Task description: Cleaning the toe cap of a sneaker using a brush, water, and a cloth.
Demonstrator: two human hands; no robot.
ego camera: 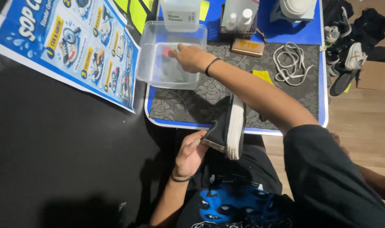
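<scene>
My left hand (189,155) grips the black shoe (226,128) while my right hand (191,57) dips something (brush, probably) in the clear tub (152,63); scrubbing likely follows.

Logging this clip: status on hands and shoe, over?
Left hand grips black shoe at its heel, sole up. Right hand dips something small and dark into clear plastic tub; grip unclear. White laces lie apart; nothing blocking.

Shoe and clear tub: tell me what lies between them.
In the head view, only patterned grey mat lies between the shoe and the tub; the right arm crosses above it.
</scene>
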